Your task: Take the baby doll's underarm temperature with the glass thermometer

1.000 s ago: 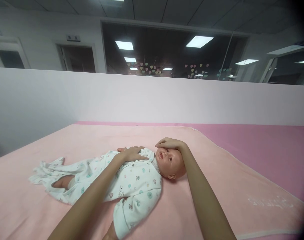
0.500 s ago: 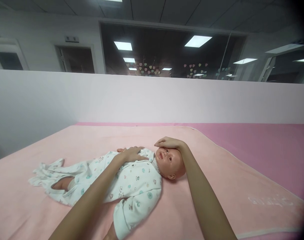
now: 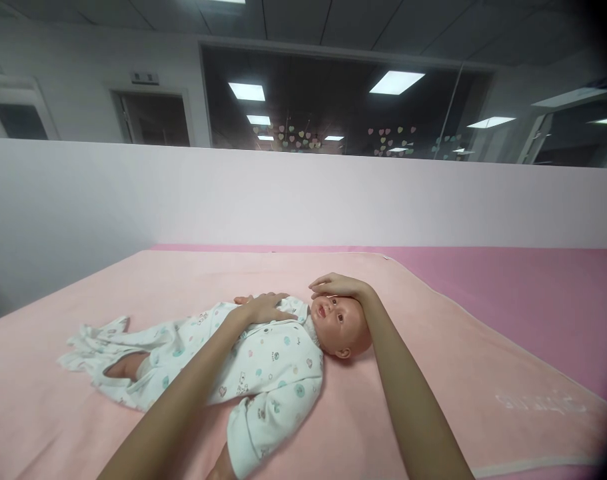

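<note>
I am resting my left hand on the chest of a bald, smooth, plastic-looking baby doll, its fingers spread fairly wide and flat, pinching nothing; the weight there is probably keeping the body from rolling. My right hand is curving loosely over the far side of the head, fingers close together, wrist lying along the crown, likely steadying it; its palm is facing away from view, so I cannot tell how firmly it is pressing. The doll is lying face up between my forearms, wearing a white cloth suit with small coloured prints, head to the right, loose leg ends trailing left. Underneath, a soft peach-pink blanket is spreading well past the head, leaving room rightward until its pale bound edge is meeting a darker pink surface. Behind, a smooth white partition is limiting reach, with a strip of blanket separating it from the doll.
</note>
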